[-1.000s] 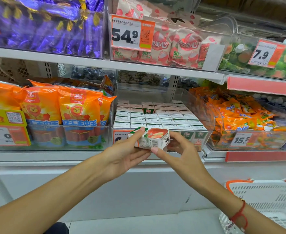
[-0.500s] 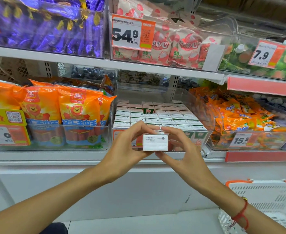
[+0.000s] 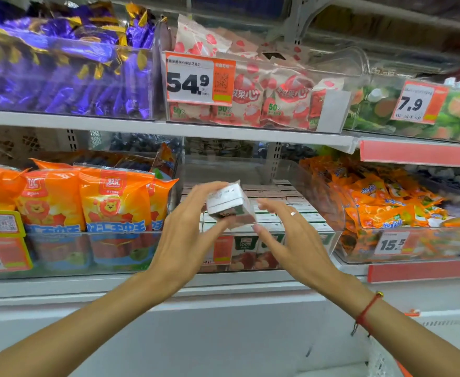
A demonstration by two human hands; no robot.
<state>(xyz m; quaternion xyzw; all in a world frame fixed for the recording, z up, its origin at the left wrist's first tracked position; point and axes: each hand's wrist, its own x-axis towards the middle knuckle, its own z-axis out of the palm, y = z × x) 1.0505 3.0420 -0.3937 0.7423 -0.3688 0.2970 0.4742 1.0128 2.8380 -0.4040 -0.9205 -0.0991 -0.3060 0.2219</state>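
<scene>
At the far left, orange sausage bags (image 3: 114,202) are standing upright in their clear tray, well clear of the work. Next to them the left hand (image 3: 185,240) is reaching up in front of the lower shelf and pinching a small carton (image 3: 228,205), with the fingers curling over its upper left edge and the thumb pressing from below. The carton is hanging in the air, tilted with its white printed face turned up, just above and in front of the clear bin (image 3: 329,235) that is holding rows of matching cartons. To its right, the right hand (image 3: 291,240) is hovering with fingers spread and nearly straight, holding nothing. Its thumb tip is lying close to the carton's lower corner, though motion blur is hiding whether the two are touching. The carton is looking light enough for a single pinch, and its flat paperboard walls are probably giving a little under pressure, so a hard squeeze is likely risking a dent or a strained seam. The smooth coated faces may be slipping against dry fingertips. The safest hold is probably across two opposite broad faces near the stiffer edges and corners, not on the middle of a panel. Farther right, orange snack packs (image 3: 381,202) are piling up in another bin, apart from both hands.
</scene>
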